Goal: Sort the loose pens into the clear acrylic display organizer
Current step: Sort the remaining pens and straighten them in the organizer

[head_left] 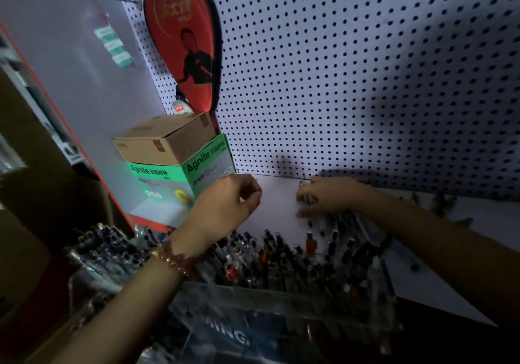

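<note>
Head view, left hand [228,203] curled, right hand [333,196] gripping pens [306,195]

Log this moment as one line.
right hand: grips pens on shelf | left hand: curled above shelf, contents unclear | organizer: in front, well stocked

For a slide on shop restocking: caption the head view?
Right hand grips loose pens on the shelf, left hand curled beside it, behind the pen-filled acrylic organizer, under a pegboard.
</note>
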Demonstrator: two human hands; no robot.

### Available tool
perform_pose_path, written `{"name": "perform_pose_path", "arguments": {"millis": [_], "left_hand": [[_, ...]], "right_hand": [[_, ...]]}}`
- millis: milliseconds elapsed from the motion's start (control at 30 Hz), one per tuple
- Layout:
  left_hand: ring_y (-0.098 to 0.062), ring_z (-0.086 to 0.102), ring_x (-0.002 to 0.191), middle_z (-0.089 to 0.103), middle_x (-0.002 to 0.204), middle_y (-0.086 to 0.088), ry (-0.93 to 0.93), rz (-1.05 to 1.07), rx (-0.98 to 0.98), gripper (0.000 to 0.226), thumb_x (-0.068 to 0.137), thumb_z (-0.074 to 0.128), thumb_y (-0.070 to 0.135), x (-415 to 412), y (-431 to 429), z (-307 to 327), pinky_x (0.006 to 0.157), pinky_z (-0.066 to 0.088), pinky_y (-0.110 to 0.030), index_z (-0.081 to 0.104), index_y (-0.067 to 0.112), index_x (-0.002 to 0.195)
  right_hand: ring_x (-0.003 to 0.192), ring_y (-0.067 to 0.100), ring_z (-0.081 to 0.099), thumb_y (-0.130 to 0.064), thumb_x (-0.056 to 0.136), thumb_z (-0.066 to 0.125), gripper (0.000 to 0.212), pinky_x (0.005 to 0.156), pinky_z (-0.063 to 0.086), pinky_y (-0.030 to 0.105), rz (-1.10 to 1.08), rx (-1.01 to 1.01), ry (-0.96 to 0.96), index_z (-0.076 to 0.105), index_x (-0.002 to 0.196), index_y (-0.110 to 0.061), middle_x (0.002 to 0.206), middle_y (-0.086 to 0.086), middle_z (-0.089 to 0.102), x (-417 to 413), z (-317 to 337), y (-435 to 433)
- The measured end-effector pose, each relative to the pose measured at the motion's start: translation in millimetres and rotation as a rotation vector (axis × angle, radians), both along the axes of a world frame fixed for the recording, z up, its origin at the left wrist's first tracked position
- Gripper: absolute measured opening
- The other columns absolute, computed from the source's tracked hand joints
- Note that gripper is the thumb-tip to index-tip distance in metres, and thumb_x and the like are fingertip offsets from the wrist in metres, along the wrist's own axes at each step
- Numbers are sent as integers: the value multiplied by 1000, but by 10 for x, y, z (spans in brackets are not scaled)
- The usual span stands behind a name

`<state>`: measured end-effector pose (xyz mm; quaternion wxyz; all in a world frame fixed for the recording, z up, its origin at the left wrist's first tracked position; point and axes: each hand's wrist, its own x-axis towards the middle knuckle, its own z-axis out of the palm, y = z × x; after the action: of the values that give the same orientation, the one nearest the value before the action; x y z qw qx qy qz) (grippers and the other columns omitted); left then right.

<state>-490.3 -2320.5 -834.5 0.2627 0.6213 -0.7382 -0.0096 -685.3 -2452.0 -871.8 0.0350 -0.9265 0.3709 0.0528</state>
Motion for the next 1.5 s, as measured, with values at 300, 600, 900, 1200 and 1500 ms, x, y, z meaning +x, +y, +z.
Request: {"name": "perform_pose_path", "arguments": {"millis": [300, 600, 900, 1200, 1500], "left_hand": [[-14, 62, 80, 67, 85, 3, -10, 36, 26, 10, 90, 58, 23, -20, 13, 0, 74, 52, -40, 67, 18, 88], [-12, 62, 79, 67, 86, 5, -1, 48, 24, 11, 90, 58, 25, -26, 30, 8, 74, 53, -38, 67, 20, 89], [-4, 60, 92, 67, 102, 3, 326, 27, -48, 16, 96, 52, 21, -86, 56, 173, 82, 45, -20, 64, 15, 104], [-28, 63, 105, 63, 115, -24, 1072, -136, -71, 48, 102, 32, 38, -387, 250, 605, 90, 53, -34, 57, -1, 114], [-14, 68, 88, 71, 98, 1, 1206, -201, -34, 34, 101, 33, 29, -57, 701, 666, 77, 57, -30, 62, 12, 109]], "right_hand": [[76, 16, 47, -25, 86, 63, 19, 58, 36, 27, -21, 147, -149, 50, 98, -18, 93, -1, 48, 179, -124, -47], [78, 9, 55, -1, 86, 57, 22, 75, 45, 30, -31, 290, -812, 52, 75, -19, 89, 1, 57, 81, -102, -70], [70, -9, 49, -2, 94, 50, 17, 66, 40, 4, 141, 311, -1090, 51, 88, -18, 87, -2, 50, 95, 577, 273], [76, -1, 50, 3, 92, 49, 18, 72, 45, 19, 467, 316, -992, 49, 89, -15, 83, -12, 48, 323, 1011, 996], [88, 10, 65, -4, 96, 49, 35, 82, 55, 25, 313, 345, -1244, 24, 114, -20, 96, -5, 61, 545, 1133, 1368]]}}
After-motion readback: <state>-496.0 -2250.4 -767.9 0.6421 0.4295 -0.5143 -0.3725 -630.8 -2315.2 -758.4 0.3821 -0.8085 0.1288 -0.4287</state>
